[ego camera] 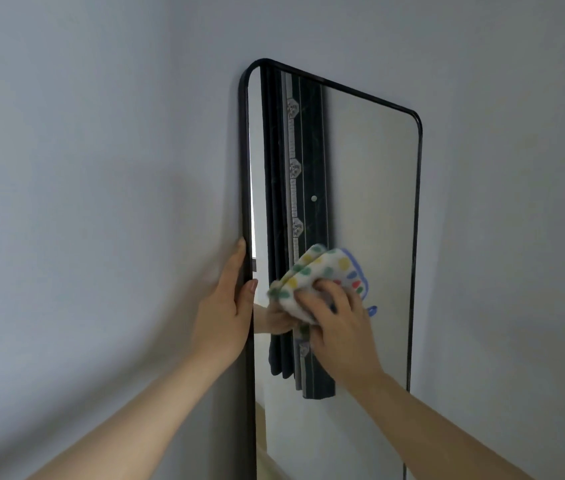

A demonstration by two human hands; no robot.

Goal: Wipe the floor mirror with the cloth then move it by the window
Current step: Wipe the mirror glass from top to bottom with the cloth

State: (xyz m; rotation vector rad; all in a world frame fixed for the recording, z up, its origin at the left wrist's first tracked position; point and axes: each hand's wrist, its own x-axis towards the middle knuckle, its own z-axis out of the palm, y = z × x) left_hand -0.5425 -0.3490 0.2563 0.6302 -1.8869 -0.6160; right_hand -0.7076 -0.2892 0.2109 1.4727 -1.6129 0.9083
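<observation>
White cloth (pixel 326 268) — bunched under right hand (pixel 339 330).

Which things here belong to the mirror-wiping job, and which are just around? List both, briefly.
In the job: floor mirror; cloth, pressed to its glass; right hand, gripping the cloth; left hand, holding the mirror's left frame edge.

Just around: wall; dark curtain, seen only as a reflection in the glass.
</observation>
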